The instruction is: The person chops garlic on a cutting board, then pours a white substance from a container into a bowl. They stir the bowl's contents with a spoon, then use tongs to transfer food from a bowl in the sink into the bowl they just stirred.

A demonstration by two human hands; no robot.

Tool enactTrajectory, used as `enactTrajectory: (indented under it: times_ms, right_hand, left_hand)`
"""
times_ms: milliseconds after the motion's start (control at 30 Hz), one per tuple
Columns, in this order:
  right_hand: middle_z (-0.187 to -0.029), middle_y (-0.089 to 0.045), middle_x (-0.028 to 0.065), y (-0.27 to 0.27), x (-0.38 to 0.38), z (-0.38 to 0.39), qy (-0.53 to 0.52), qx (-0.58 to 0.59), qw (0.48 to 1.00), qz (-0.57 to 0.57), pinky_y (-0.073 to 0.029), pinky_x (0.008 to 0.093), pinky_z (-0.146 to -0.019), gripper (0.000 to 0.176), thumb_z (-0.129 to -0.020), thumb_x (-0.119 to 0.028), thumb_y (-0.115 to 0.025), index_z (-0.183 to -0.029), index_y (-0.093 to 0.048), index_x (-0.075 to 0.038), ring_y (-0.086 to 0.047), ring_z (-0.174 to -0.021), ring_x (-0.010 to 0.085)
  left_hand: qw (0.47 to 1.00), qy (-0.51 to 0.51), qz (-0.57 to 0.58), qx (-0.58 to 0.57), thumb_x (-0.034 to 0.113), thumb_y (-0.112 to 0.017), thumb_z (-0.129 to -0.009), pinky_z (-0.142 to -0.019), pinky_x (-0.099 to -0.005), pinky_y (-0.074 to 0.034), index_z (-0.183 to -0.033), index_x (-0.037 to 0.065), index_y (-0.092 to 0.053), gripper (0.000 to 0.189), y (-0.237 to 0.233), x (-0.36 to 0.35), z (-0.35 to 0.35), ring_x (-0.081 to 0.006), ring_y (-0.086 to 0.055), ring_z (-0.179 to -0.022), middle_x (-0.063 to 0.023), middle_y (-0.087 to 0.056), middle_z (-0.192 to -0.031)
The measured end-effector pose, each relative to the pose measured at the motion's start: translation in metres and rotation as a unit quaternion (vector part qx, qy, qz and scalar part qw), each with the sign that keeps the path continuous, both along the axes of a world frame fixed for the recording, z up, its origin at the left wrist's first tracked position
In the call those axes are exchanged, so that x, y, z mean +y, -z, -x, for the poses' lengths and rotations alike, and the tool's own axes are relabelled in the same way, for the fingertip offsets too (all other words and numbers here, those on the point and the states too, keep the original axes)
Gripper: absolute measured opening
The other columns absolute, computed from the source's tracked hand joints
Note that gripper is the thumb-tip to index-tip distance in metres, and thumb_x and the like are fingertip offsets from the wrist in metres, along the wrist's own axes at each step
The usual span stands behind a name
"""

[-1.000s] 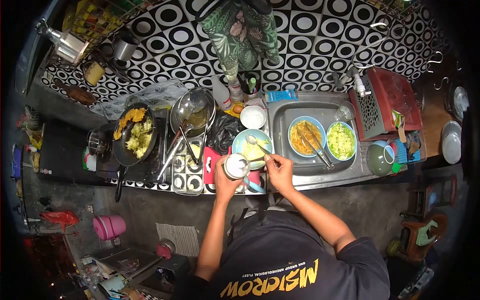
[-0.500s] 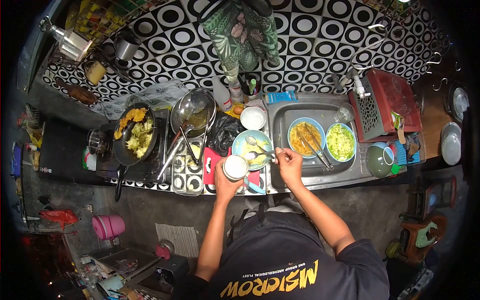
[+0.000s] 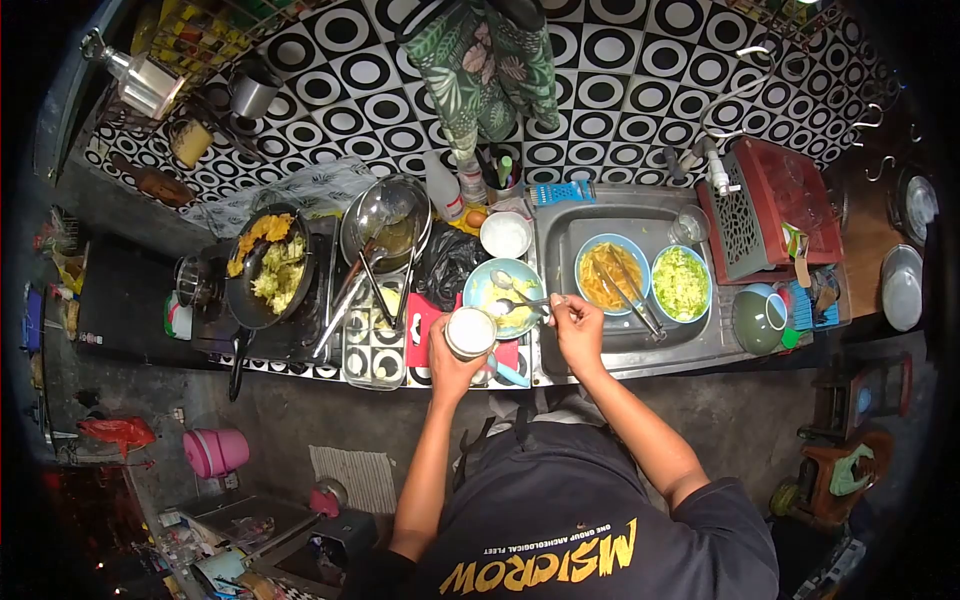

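Note:
My left hand (image 3: 452,368) is wrapped round a jar (image 3: 470,330) with white contents, held just in front of a light blue bowl (image 3: 473,285). Between the fingertips of my right hand (image 3: 578,328) is the handle of a metal spoon (image 3: 532,303), its head down in the bowl over a pale yellow mixture (image 3: 515,318). A second spoon (image 3: 502,280) lies in the same bowl. Under the jar, a red board or cloth (image 3: 420,335) partly shows, with a light blue handle (image 3: 513,376) near the counter edge.
A white bowl (image 3: 506,235) stands behind. In the sink (image 3: 560,225) sit a bowl of orange strips with tongs (image 3: 610,275) and a bowl of chopped greens (image 3: 682,285). Leftward are a lidded glass pan (image 3: 385,225), a clear container (image 3: 375,365) and a frying pan (image 3: 240,305) holding food.
The held spoon's head has shifted slightly toward the back of the bowl. My left hand and the jar stay almost in the same place.

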State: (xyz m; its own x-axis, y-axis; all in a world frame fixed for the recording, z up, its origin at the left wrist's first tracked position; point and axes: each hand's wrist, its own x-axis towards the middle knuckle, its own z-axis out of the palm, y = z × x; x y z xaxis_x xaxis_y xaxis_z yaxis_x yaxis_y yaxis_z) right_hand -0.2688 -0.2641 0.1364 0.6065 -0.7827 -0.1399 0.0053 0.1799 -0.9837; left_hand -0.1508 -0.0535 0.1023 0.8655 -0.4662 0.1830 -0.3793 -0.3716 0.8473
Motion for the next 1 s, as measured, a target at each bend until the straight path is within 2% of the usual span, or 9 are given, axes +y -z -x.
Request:
enactTrajectory:
  times_ms: [200, 300, 400, 500, 600, 667, 767, 900, 1000]
  right_hand:
    - [-0.072, -0.065, -0.0029, 0.012, -0.001, -0.002, 0.018, 0.033, 0.998, 0.040, -0.038, 0.0218, -0.057, 0.025, -0.106, -0.017, -0.071, -0.094, -0.076, 0.005, -0.052, -0.065, -0.0002]
    - [-0.068, -0.068, 0.0027, 0.009, 0.000, 0.000, 0.010, 0.082, 0.993, 0.084, -0.041, 0.0260, -0.056, 0.023, -0.104, -0.015, -0.071, -0.098, -0.077, 0.005, -0.058, -0.062, 0.0049]
    - [-0.075, -0.073, 0.0120, 0.010, 0.003, -0.001, 0.013, 0.040, 0.966, 0.256, -0.046, 0.0325, -0.058, 0.018, -0.102, -0.011, -0.069, -0.103, -0.078, 0.004, -0.067, -0.062, 0.0189]
    - [-0.082, -0.072, 0.0160, 0.009, 0.002, 0.000, -0.026, 0.029, 0.926, 0.376, -0.049, 0.0357, -0.060, 0.015, -0.101, -0.008, -0.071, -0.107, -0.079, 0.003, -0.069, -0.067, 0.0257]
    - [-0.086, -0.071, 0.0177, 0.013, 0.005, 0.001, -0.066, 0.056, 0.901, 0.425, -0.053, 0.0399, -0.063, 0.012, -0.098, -0.004, -0.072, -0.107, -0.079, 0.001, -0.069, -0.072, 0.0350]
    - [-0.085, -0.071, 0.0166, 0.014, 0.004, 0.002, -0.083, 0.026, 0.883, 0.461, -0.054, 0.0421, -0.064, 0.014, -0.097, -0.003, -0.073, -0.109, -0.078, 0.001, -0.069, -0.073, 0.0357]
    - [-0.086, -0.071, 0.0151, 0.019, 0.002, 0.005, -0.117, 0.023, 0.854, 0.506, -0.055, 0.0438, -0.066, 0.020, -0.093, -0.001, -0.074, -0.112, -0.077, 0.000, -0.069, -0.075, 0.0350]
    - [-0.089, -0.071, 0.0132, 0.013, -0.002, 0.009, -0.162, 0.061, 0.818, 0.548, -0.055, 0.0444, -0.066, 0.030, -0.088, 0.002, -0.075, -0.117, -0.076, -0.002, -0.070, -0.078, 0.0330]
    - [-0.089, -0.071, 0.0122, 0.010, -0.001, 0.007, -0.149, 0.033, 0.833, 0.532, -0.055, 0.0437, -0.066, 0.033, -0.086, 0.004, -0.075, -0.119, -0.076, -0.002, -0.070, -0.079, 0.0325]
  left_hand:
    - [1.000, -0.013, 0.013, 0.022, 0.021, -0.101, -0.067, -0.107, -0.0494, -0.049, -0.140, 0.002, -0.049, 0.092, -0.001, 0.001, -0.002, -0.0394, -0.061, -0.125, -0.0208, -0.060, -0.132]
    - [1.000, -0.013, 0.009, 0.020, 0.020, -0.101, -0.067, -0.107, -0.0491, -0.049, -0.140, 0.002, -0.049, 0.092, -0.002, 0.002, -0.002, -0.0391, -0.061, -0.125, -0.0207, -0.060, -0.131]
    - [1.000, -0.013, 0.007, 0.019, 0.020, -0.101, -0.067, -0.107, -0.0489, -0.049, -0.140, 0.002, -0.049, 0.092, -0.003, 0.002, -0.002, -0.0392, -0.061, -0.125, -0.0206, -0.060, -0.131]
    - [1.000, -0.009, 0.006, 0.020, 0.020, -0.101, -0.067, -0.107, -0.0490, -0.049, -0.140, 0.002, -0.049, 0.093, -0.003, 0.001, -0.001, -0.0395, -0.060, -0.126, -0.0209, -0.060, -0.132]
    - [1.000, -0.007, 0.002, 0.016, 0.021, -0.102, -0.067, -0.107, -0.0482, -0.050, -0.140, 0.002, -0.048, 0.093, -0.002, 0.001, -0.001, -0.0381, -0.061, -0.126, -0.0204, -0.061, -0.132]
    - [1.000, -0.005, -0.008, -0.002, 0.023, -0.102, -0.068, -0.106, -0.0464, -0.052, -0.139, 0.004, -0.047, 0.091, 0.000, 0.002, -0.002, -0.0347, -0.064, -0.124, -0.0186, -0.063, -0.131]
    - [1.000, -0.008, -0.010, -0.004, 0.023, -0.102, -0.068, -0.106, -0.0464, -0.052, -0.139, 0.004, -0.047, 0.092, -0.001, 0.001, -0.001, -0.0347, -0.064, -0.124, -0.0188, -0.063, -0.131]
    - [1.000, -0.006, -0.001, 0.019, 0.021, -0.102, -0.067, -0.107, -0.0482, -0.050, -0.141, 0.002, -0.048, 0.094, -0.003, 0.000, -0.001, -0.0393, -0.062, -0.125, -0.0214, -0.061, -0.132]
    - [1.000, -0.004, 0.003, 0.026, 0.020, -0.102, -0.067, -0.107, -0.0476, -0.051, -0.141, 0.002, -0.048, 0.093, -0.006, -0.001, 0.000, -0.0384, -0.062, -0.125, -0.0211, -0.061, -0.132]
